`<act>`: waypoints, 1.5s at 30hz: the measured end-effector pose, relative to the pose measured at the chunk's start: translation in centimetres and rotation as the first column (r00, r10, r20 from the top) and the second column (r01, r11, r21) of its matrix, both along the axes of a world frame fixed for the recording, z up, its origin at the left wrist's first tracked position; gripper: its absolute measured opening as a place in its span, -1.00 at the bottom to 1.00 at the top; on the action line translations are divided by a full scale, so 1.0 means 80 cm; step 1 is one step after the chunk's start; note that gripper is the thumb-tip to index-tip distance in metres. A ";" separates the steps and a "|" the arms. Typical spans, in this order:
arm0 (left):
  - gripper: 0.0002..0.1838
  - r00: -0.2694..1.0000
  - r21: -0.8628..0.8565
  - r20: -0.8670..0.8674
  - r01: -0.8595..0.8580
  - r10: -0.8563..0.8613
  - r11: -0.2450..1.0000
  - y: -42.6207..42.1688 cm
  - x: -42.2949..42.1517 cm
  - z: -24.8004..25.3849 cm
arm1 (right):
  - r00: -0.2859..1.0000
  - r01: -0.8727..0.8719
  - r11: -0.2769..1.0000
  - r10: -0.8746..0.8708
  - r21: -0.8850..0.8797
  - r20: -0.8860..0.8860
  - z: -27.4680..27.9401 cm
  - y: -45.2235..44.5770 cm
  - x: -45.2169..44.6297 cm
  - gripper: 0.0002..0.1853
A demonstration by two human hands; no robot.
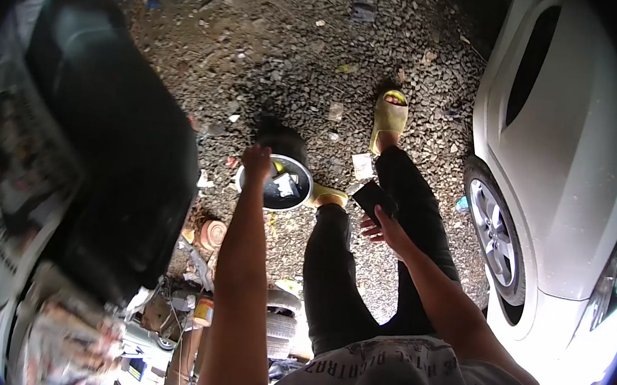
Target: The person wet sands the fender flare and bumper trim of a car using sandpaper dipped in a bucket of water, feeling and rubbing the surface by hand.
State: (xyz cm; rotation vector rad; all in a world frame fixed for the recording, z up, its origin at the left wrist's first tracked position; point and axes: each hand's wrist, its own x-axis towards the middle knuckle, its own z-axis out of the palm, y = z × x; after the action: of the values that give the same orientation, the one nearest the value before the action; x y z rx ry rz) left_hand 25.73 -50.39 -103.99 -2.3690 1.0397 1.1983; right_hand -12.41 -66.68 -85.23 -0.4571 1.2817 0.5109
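Observation:
My left hand (256,162) is closed at the left edge of a round bucket (308,181) with a pale rim, which hangs or stands beside my leg. A white item (285,184) and something yellow lie inside the dark bucket; what they are I cannot make out. Whether my fingers hold the rim or a handle is hidden. In my right hand (388,231) is a flat black phone (375,198), gripped by its lower end in front of my thigh.
A silver car (569,180) with its wheel (493,229) stands at the right. To the left is a large black padded shape (115,152) beside newspaper (8,186). Gravel (288,20) covers the ground. Stacked tyres (280,331), a clay-coloured pot (212,234) and clutter lie lower left.

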 end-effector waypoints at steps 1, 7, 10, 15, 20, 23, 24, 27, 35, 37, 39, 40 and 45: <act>-0.55 0.987 0.068 0.002 0.161 -0.161 0.985 0.009 0.014 -0.018 | 1.000 0.006 1.000 -0.006 0.001 0.004 0.001 0.002 -0.001 -0.30; -0.46 0.997 0.102 0.037 -0.075 0.072 0.992 0.030 0.022 -0.075 | 1.000 0.004 1.000 -0.003 -0.024 0.026 -0.002 0.020 -0.009 -0.33; -0.35 0.942 0.049 -0.015 -0.334 0.335 0.941 -0.005 0.008 -0.018 | 1.000 -0.014 1.000 0.014 0.003 0.010 0.001 0.042 -0.013 -0.30; -0.28 0.880 -0.358 0.228 -0.323 0.417 0.876 0.013 -0.059 -0.009 | 1.000 -0.017 1.000 0.018 -0.013 0.026 -0.011 0.055 -0.009 -0.26; -0.43 -0.126 -0.190 -0.292 -0.964 0.948 -0.187 0.052 -0.126 -0.008 | 0.999 -0.031 1.000 0.031 0.000 0.031 -0.007 0.044 -0.001 -0.29; -0.54 -0.354 0.165 -0.412 -0.935 0.839 -0.314 0.021 -0.145 0.089 | 1.000 0.021 0.998 -0.021 -0.065 -0.003 0.002 0.041 -0.008 -0.37; -0.52 -0.402 0.140 -0.466 -0.913 0.788 -0.383 0.030 -0.156 0.086 | 1.000 0.028 0.993 -0.028 -0.113 0.001 0.014 0.038 -0.013 -0.41; -0.50 -0.583 0.107 -0.365 -0.801 0.726 -0.590 0.046 -0.155 0.115 | 0.999 0.046 0.955 -0.035 -0.295 0.041 0.060 0.017 -0.023 -0.51; -0.69 -0.469 0.127 -0.397 -0.879 0.789 -0.459 -0.078 -0.163 0.207 | 0.982 -0.099 0.895 0.158 -0.436 0.101 0.207 -0.133 -0.017 -0.71; -0.57 -0.423 0.154 -0.417 -0.905 0.804 -0.396 -0.116 -0.154 0.251 | 0.985 -0.002 0.876 0.085 -0.482 0.150 0.237 -0.178 -0.008 -0.75; -0.56 -0.305 0.137 -0.407 -0.952 0.861 -0.272 -0.161 -0.146 0.286 | 0.976 0.090 0.854 0.026 -0.513 0.215 0.283 -0.225 0.001 -0.77; -0.55 -0.245 0.134 -0.403 -0.969 0.882 -0.208 -0.186 -0.145 0.301 | 0.970 0.123 0.855 0.003 -0.503 0.241 0.304 -0.244 0.002 -0.75; -0.53 -0.042 0.187 -0.442 -0.981 0.896 0.046 -0.348 -0.108 0.330 | 0.958 0.187 0.844 -0.043 -0.503 0.283 0.378 -0.333 0.007 -0.55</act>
State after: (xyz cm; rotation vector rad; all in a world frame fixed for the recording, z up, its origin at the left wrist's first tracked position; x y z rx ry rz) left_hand 17.11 -78.26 -77.63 -2.9849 -0.9971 2.2098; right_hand -11.82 -93.35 -54.99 -0.8712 1.1723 -0.0226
